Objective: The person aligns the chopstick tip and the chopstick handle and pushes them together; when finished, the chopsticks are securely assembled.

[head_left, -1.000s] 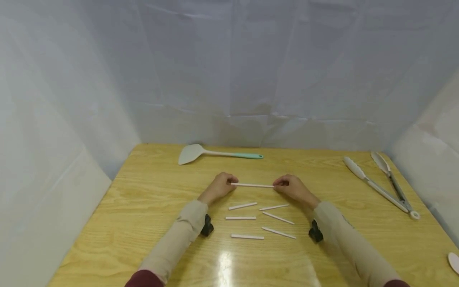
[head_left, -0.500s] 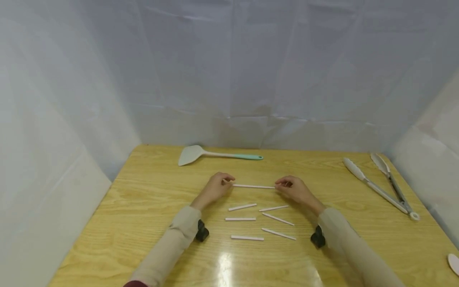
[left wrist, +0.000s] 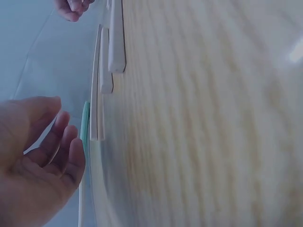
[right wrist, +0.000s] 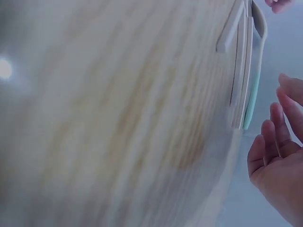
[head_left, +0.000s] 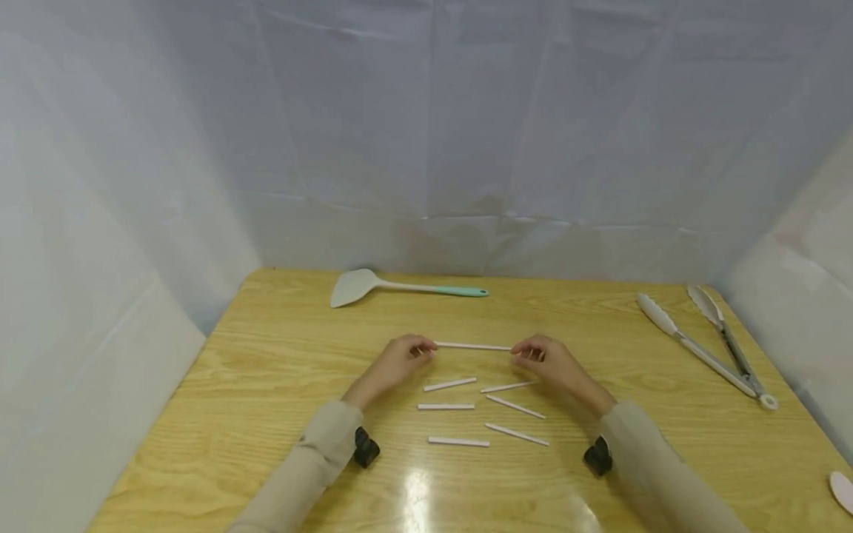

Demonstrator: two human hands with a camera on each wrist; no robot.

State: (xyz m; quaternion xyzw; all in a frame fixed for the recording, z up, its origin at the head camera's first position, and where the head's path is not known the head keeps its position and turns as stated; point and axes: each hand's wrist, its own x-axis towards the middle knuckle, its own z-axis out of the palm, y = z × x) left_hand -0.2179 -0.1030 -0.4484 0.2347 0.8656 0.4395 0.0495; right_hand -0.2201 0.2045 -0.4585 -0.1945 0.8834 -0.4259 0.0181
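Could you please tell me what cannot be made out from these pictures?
Pale oval: head view, cut off by the right edge.
Left sleeve: head view, cut off by the bottom edge.
Right hand: right wrist view, partly cut off by the right edge.
Any markings on the long stick: head view, too small.

Tabletop point(head_left: 506, 485) from above, closer in wrist views
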